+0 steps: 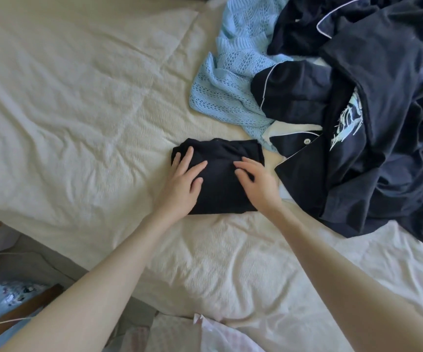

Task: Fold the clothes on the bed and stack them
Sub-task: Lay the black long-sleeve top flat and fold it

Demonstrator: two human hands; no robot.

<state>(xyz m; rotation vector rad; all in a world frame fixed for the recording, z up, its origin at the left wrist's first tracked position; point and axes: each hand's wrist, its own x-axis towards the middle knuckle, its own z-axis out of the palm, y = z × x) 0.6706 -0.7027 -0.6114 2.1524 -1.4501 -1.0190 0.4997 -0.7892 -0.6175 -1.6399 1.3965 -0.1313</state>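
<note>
A black garment, folded into a compact rectangle, lies on the cream bedsheet in the middle of the view. My left hand rests flat on its left part, fingers spread. On the right part sits my right hand, fingers apart and slightly curled, pressing the cloth. Neither hand grips anything. To the right lies an unfolded heap: a light blue knitted top, navy pyjama pieces with white piping and a dark shirt with a pale print.
The bed's edge runs diagonally across the lower left. Beyond it the floor holds a white cable, a wooden piece and some bags. A pale patterned cloth shows at the bottom centre.
</note>
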